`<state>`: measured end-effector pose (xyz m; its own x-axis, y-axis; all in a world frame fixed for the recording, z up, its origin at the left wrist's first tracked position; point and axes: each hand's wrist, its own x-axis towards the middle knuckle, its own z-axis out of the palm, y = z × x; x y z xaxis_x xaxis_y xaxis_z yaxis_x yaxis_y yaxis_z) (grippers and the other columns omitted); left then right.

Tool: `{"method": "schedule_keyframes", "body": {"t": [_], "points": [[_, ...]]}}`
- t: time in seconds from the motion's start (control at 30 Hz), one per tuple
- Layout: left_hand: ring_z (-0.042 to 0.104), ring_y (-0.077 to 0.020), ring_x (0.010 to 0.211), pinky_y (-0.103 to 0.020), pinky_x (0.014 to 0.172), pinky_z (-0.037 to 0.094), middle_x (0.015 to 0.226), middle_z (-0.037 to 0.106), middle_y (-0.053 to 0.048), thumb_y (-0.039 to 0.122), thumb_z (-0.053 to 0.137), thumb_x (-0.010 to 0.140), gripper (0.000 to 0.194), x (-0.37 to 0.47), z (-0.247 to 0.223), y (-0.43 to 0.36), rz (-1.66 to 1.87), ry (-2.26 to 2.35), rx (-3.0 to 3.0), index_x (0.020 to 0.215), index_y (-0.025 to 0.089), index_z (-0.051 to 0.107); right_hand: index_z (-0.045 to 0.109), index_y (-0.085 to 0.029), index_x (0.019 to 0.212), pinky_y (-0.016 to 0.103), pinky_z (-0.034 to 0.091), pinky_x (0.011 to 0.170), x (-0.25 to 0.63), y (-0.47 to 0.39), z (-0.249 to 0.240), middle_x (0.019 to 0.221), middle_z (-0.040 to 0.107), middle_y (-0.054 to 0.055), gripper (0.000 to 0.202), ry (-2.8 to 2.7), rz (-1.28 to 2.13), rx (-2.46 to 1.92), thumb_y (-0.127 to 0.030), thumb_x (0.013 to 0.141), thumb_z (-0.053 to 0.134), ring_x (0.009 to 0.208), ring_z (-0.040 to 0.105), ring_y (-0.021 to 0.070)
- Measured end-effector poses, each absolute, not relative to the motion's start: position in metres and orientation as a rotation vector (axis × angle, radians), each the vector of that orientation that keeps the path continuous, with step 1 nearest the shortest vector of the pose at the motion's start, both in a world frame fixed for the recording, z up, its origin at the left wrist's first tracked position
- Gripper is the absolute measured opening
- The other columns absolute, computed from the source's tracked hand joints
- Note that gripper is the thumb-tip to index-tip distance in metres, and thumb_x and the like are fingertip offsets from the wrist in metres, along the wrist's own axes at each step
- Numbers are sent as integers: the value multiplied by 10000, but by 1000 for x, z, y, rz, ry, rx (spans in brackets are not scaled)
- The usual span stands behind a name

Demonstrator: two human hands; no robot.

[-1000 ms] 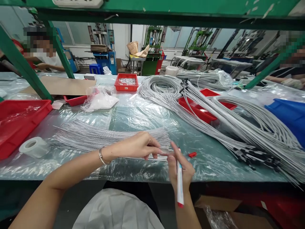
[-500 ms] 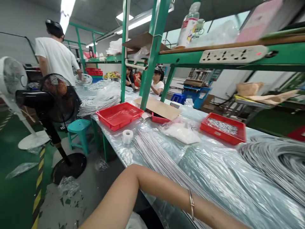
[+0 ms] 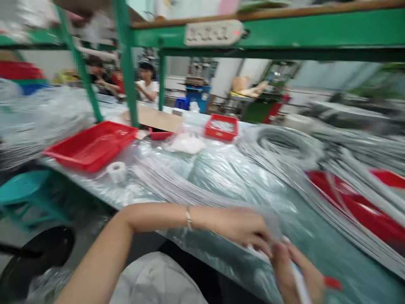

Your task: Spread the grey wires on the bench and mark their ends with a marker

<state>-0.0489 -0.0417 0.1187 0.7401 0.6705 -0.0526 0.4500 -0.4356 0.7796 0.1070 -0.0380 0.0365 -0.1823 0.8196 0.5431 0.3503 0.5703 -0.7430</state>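
Note:
My left hand [image 3: 242, 226], with a bracelet at its wrist, reaches across the table's front edge. Its fingers curl down around something pale, blurred and mostly hidden. Fingertips of both hands nearly meet. My right hand [image 3: 292, 270] is closed around a long white strip [image 3: 301, 287] with a bluish edge, too smeared to name its kind. A bundle of thin grey-white cables [image 3: 177, 185] runs along the table up to my left hand. Beside my right hand lies a small red object [image 3: 333, 283], its kind unclear.
Clear plastic sheeting [image 3: 221, 169] covers the table. On it stand a red tray [image 3: 91, 147], a white roll [image 3: 116, 172], a red bin of small metal parts [image 3: 221, 126] and coiled cables [image 3: 281, 143]. A green post [image 3: 126, 63] rises behind. Two people sit opposite.
The view has swung right and down, bringing both hands into sight. The left forearm, its hand cut off before, now shows whole. The standing person and most of the fans have left view.

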Motion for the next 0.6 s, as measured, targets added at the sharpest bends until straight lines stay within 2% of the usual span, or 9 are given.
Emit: {"method": "schedule_keyframes", "body": {"t": [0.1,0.2,0.3,0.4,0.5,0.6], "points": [[493,-104,506,-227,528,360,524,564,-6,188,487,825,210,-58,124,-40,315,906,2214,640,149,578,465,-186,501,227,308,380,115,-51,35,420,423,-20,384,-1805,445,-962,-375,835,449,380,386,100],[448,-83,475,-229,513,326,526,554,6,183,454,832,222,-61,124,-38,381,959,2328,646,159,571,464,-177,515,214,314,387,108,-44,35,415,410,-39,353,-1740,463,-951,-315,840,463,375,385,86],[464,-75,464,-212,493,328,528,556,8,263,411,873,288,-62,126,-37,403,983,2278,657,161,573,616,-156,782,220,384,418,104,-44,29,433,476,-50,187,-1545,520,-921,-273,841,482,379,453,99],[546,-89,527,-184,511,378,585,597,-10,310,414,879,301,-62,131,-33,389,984,2143,720,150,613,570,-156,1137,239,453,501,103,-52,21,525,589,-33,309,-1473,442,-898,-198,846,474,446,538,113],[571,-96,536,-177,511,405,573,597,-14,314,443,864,288,-61,135,-28,356,995,2066,741,138,635,483,-192,1262,242,475,553,99,-58,15,594,639,-31,436,-1549,322,-880,-140,830,493,486,566,109],[570,-90,517,-171,494,407,555,592,-13,319,453,859,297,-58,136,-24,343,987,2022,729,129,640,448,-194,1295,234,481,546,92,-58,13,595,641,-33,480,-1507,255,-908,-131,823,507,477,567,107]]}}
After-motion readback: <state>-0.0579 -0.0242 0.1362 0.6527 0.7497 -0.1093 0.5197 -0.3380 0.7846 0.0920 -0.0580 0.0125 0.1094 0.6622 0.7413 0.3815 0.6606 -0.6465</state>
